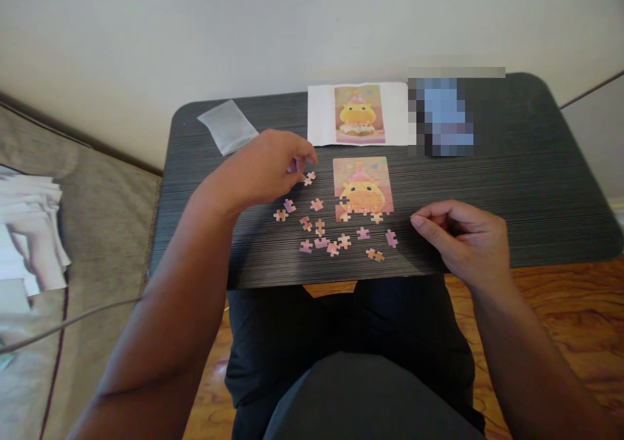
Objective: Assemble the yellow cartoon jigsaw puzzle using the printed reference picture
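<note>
My left hand [287,164] is over the table, its curled fingers apart and its thumb tip beside a loose puzzle piece [309,179]. Whether the thumb touches that piece I cannot tell. To the right lies a partly joined jigsaw puzzle [363,183] of a yellow animal in a pink party hat, its lower edge uneven. Several loose pieces, one of them a pink puzzle piece [316,204], are scattered left of and below it. My right hand [461,235] hovers near the table's front edge, thumb and forefinger pressed together, with nothing showing between them.
Behind the puzzle is a white sheet with a printed reference picture [361,114]. A clear plastic bag [228,127] lies at the back left, a blurred-out item [446,115] at the back right. Left of the dark table [536,186] stands a sofa [107,232] with papers [34,232].
</note>
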The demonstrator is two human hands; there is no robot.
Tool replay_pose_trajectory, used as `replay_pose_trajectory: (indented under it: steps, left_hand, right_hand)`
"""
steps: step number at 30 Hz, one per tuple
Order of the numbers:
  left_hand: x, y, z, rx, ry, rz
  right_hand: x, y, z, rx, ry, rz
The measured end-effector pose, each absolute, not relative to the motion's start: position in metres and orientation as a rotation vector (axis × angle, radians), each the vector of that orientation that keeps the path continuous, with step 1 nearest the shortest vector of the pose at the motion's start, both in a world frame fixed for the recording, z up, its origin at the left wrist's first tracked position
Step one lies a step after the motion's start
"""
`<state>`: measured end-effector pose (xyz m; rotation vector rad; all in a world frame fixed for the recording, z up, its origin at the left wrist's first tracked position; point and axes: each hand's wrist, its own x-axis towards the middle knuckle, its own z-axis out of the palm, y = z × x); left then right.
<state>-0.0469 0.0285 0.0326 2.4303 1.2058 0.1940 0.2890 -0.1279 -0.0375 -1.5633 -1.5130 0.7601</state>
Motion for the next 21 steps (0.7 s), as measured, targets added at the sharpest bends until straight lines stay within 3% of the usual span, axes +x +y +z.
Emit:
replay_pose_trajectory:
  steps: [6, 21]
  left_hand:
    - [-0.054, 0.055, 0.015, 2.176, 0.895, 0.184]
    - [-0.066, 0.053, 0.000, 2.046, 0.843, 0.316]
  right_hand:
    - [0.291, -0.124, -0.035, -1.563, -1.481, 0.800]
    - [0.284, -0.121, -0.034, -1.562, -1.497, 0.738]
